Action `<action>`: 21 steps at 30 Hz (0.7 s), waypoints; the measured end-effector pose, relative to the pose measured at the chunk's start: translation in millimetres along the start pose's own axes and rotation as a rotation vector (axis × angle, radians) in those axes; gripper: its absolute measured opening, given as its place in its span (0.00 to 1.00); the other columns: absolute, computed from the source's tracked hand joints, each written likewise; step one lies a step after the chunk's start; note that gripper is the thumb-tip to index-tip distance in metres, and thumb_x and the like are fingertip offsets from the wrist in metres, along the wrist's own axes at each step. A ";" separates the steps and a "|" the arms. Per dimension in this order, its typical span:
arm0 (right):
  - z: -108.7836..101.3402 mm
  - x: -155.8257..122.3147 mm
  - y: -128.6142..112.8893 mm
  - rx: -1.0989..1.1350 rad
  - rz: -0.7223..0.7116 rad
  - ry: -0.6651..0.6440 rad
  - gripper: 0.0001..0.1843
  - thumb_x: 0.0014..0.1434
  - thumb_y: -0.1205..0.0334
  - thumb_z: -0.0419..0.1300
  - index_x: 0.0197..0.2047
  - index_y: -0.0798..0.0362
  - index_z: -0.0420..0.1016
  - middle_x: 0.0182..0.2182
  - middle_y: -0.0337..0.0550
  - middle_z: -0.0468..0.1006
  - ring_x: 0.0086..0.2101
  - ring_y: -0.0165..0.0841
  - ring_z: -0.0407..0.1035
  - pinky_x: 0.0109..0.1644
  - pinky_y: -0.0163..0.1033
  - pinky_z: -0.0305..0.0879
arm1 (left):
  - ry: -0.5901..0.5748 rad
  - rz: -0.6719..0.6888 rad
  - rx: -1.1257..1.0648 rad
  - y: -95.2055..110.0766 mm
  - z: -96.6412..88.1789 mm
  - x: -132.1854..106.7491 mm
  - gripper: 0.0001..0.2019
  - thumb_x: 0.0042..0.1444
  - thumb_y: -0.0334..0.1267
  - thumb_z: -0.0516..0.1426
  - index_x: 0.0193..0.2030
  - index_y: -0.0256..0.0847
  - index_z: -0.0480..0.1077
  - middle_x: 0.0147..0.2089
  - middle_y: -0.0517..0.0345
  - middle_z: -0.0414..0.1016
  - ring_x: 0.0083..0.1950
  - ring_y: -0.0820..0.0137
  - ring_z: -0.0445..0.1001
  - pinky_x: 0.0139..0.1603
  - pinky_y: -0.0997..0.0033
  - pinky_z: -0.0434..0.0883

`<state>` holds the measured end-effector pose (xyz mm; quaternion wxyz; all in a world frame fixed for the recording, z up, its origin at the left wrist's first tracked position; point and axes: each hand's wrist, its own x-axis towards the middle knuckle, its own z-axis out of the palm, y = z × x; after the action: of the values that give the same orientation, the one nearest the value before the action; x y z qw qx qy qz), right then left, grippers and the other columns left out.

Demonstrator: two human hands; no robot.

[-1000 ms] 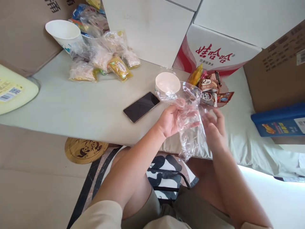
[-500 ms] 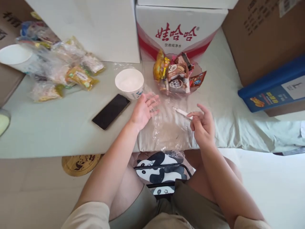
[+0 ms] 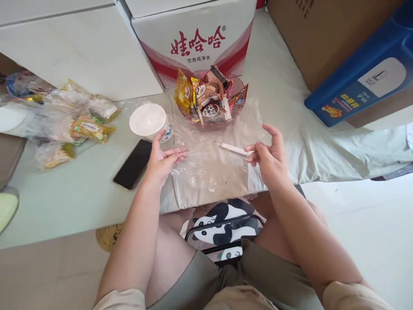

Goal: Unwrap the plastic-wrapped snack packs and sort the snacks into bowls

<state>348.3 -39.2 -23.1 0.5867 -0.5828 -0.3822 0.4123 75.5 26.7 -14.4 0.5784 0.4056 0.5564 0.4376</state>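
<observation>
My left hand (image 3: 163, 161) is closed in a pinch on a thin clear plastic sheet (image 3: 209, 172), with one finger stretched up beside a white paper cup (image 3: 148, 120). A black phone (image 3: 134, 165) lies just left of that hand. My right hand (image 3: 269, 159) has its thumb and some fingers closed around the rear end of a slim white pen (image 3: 230, 148), while one finger points away. The pen's narrow tip points left over the sheet. Behind it stands a pink clear bowl (image 3: 237, 116) of wrapped snacks (image 3: 208, 97).
Wrapped snacks (image 3: 92, 129) in clear bags lie at the left, by a second white cup (image 3: 11, 118). A white and red carton (image 3: 196, 47) stands behind the bowl. On the right are a brown box (image 3: 290, 38) and a blue container (image 3: 355, 82). The table's front edge is near my knees.
My left hand has drawn in, from spread fingers to a pinch. The plastic sheet lies more spread out between my hands. My right hand keeps the pen. The view has shifted.
</observation>
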 end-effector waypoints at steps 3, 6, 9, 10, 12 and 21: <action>0.7 -1.0 -2.3 0.042 -0.105 0.047 0.10 0.64 0.55 0.57 0.48 0.42 0.65 0.28 0.31 0.78 0.18 0.24 0.65 0.22 0.32 0.60 | -0.066 0.077 0.087 -1.7 -15.1 -9.3 0.41 0.48 0.33 0.66 0.67 0.53 0.53 0.47 0.53 0.82 0.39 0.67 0.84 0.43 0.69 0.79; 0.8 -2.0 -3.0 0.053 -0.176 0.039 0.05 0.64 0.57 0.57 0.36 0.47 0.68 0.27 0.33 0.77 0.17 0.22 0.63 0.21 0.31 0.57 | -0.154 0.106 0.196 -4.2 -28.7 -14.8 0.29 0.52 0.36 0.63 0.61 0.47 0.61 0.43 0.55 0.82 0.39 0.65 0.83 0.43 0.64 0.79; -0.3 -2.9 -2.1 -0.033 -0.195 -0.020 0.05 0.61 0.62 0.56 0.35 0.49 0.73 0.29 0.36 0.78 0.20 0.23 0.65 0.23 0.32 0.60 | -0.221 0.137 0.338 -7.6 -37.6 -16.0 0.21 0.48 0.35 0.61 0.52 0.41 0.70 0.40 0.55 0.80 0.40 0.64 0.82 0.44 0.63 0.78; -1.1 -2.8 -1.1 -0.084 -0.201 -0.044 0.07 0.59 0.64 0.57 0.39 0.49 0.75 0.31 0.37 0.79 0.22 0.25 0.67 0.25 0.33 0.62 | -0.229 0.162 0.390 -8.7 -39.3 -15.8 0.21 0.46 0.34 0.60 0.50 0.40 0.72 0.39 0.56 0.78 0.41 0.64 0.81 0.44 0.63 0.77; -3.1 -1.6 2.1 -0.228 -0.228 -0.090 0.17 0.55 0.65 0.58 0.48 0.49 0.76 0.34 0.38 0.79 0.26 0.28 0.70 0.30 0.36 0.67 | -0.216 0.221 0.503 -10.6 -41.2 -14.9 0.22 0.44 0.33 0.60 0.50 0.39 0.74 0.36 0.58 0.76 0.41 0.65 0.80 0.47 0.63 0.76; -6.0 0.3 3.5 -0.707 -0.578 0.112 0.07 0.55 0.56 0.64 0.29 0.49 0.76 0.46 0.52 0.75 0.52 0.48 0.70 0.55 0.57 0.67 | 0.012 0.570 0.597 -3.6 -47.7 -14.0 0.11 0.46 0.45 0.66 0.26 0.41 0.73 0.46 0.51 0.74 0.51 0.61 0.74 0.54 0.59 0.72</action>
<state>353.9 -41.2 -26.8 0.4628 -0.6381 -0.6138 0.0440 28.1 11.3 -16.3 0.2876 0.6910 0.5276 0.4018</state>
